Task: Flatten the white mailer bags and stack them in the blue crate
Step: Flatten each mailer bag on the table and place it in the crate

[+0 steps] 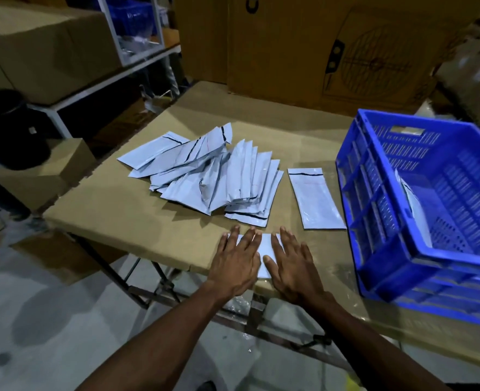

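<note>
A: What is the person doing?

B: Both hands lie flat on one white bag point(264, 251) at the near edge of the table point(125, 198). The left hand point(237, 259) and the right hand point(292, 265) have straight fingers. They press down and grip nothing.

A: How can this step go well?

B: The person should push from the middle out to the ends, so the air leaves and the bag lies flat. The bag looks thin and slippery, so a slow push seems best. It sits right at the edge and could slide off.

A: Where do the bags go?

B: Into the blue crate point(374, 198) on the right side of the table. One bag point(415, 207) leans on the wall inside it. Most of the work is still left, I think. A big pile of bags point(205, 176) waits in the middle, and one flat bag point(315, 198) lies between the pile and the crate.

A: What is the table like?

B: It is covered with brown cardboard. Behind it stands a big cardboard box point(332, 43). A shelf point(100, 83) with another box point(38, 49) is at the left, and the gray floor point(49, 320) shows below.
</note>
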The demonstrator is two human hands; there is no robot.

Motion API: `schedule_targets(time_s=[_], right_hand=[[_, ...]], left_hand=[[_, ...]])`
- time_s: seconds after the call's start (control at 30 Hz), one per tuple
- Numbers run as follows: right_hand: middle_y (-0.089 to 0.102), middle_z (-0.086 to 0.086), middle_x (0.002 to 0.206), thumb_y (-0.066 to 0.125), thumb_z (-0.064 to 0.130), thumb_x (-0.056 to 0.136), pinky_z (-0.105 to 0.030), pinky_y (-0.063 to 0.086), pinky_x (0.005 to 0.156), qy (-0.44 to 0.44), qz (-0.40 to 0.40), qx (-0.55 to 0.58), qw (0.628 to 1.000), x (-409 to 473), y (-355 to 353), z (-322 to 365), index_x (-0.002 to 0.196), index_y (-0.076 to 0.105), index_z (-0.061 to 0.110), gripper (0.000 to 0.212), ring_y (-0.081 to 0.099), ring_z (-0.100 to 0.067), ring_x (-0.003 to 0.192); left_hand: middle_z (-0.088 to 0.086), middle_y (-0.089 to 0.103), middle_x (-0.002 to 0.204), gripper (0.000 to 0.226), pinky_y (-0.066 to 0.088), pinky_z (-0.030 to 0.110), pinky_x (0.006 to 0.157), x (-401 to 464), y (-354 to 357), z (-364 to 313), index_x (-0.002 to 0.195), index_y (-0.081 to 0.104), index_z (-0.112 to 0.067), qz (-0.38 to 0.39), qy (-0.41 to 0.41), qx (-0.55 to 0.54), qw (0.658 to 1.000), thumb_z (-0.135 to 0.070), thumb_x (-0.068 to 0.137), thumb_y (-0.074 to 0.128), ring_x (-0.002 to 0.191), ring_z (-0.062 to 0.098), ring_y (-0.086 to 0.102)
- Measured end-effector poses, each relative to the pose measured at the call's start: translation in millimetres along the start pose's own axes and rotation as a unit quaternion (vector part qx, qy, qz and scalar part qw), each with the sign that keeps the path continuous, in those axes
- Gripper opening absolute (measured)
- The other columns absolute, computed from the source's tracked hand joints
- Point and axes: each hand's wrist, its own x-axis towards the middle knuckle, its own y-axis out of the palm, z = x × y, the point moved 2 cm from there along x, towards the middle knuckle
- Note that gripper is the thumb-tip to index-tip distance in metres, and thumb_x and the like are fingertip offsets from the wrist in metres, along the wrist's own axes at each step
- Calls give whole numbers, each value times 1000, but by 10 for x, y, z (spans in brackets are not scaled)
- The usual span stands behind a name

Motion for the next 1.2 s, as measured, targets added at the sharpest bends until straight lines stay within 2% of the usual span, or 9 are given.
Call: schedule_targets(time_s=[0.37,0.47,0.53,0.6,0.8,0.9,1.03,1.1,1.2], right_hand=[[-4,-5,166,-23,72,81,-53,1,119,30,16,-2,999,-24,3,16,158,8,20,98,2,-22,153],[-11,-4,165,-3,70,93,-61,-4,117,-33,14,-39,999,-15,-56,19,157,1,21,81,-8,-25,152],[0,-1,166,17,62,101,-67,6,115,-118,11,-79,990,-28,-62,14,158,9,23,70,-2,-25,153],[6,8,166,22,57,104,-65,13,114,-154,19,-74,985,-18,-49,7,158,10,28,63,1,-19,153],[1,7,166,18,56,99,-47,21,118,-87,38,-31,995,-51,-25,-81,158,11,31,64,-1,-18,153],[-8,4,166,15,52,94,-48,14,120,-61,47,-29,997,-130,-59,-137,158,3,27,70,-3,-18,153],[-20,1,163,7,54,87,-56,5,120,-46,100,-6,994,-175,-145,-176,158,-5,23,78,-11,-17,152],[-11,-6,165,11,51,89,-60,5,117,-32,91,-35,995,-154,-222,-122,158,7,15,78,-4,-24,152],[28,-11,160,22,43,99,-63,22,114,-76,41,-51,995,-84,-243,110,149,39,6,65,25,-30,148]], left_hand=[[8,24,167,69,23,56,121,-150,-11,243,159,31,-20,9,50,25,998,-57,101,24,153,33,21],[6,18,169,70,15,56,123,-156,-5,249,161,24,-24,32,37,39,998,-59,101,19,155,32,15],[5,11,170,72,10,55,123,-144,-11,228,162,19,-24,42,39,47,997,-60,100,14,156,31,8],[5,5,171,75,6,55,124,-147,-24,234,162,13,-24,49,42,49,997,-60,97,6,157,30,2],[3,-7,171,70,2,52,125,-151,-43,275,162,-1,-25,56,53,38,996,-56,100,7,156,26,-8],[5,-9,170,66,3,49,126,-170,-51,326,163,-1,-23,51,63,28,996,-48,106,22,157,25,-9],[9,-5,170,69,7,47,126,-223,-56,417,163,7,-19,28,73,32,996,-46,100,14,157,26,0],[9,-8,170,68,4,46,126,-220,-50,414,163,5,-20,32,67,33,997,-44,101,16,157,25,-3],[8,-10,170,69,3,46,126,-220,-43,399,163,2,-21,35,62,37,997,-46,100,12,157,24,-3]])
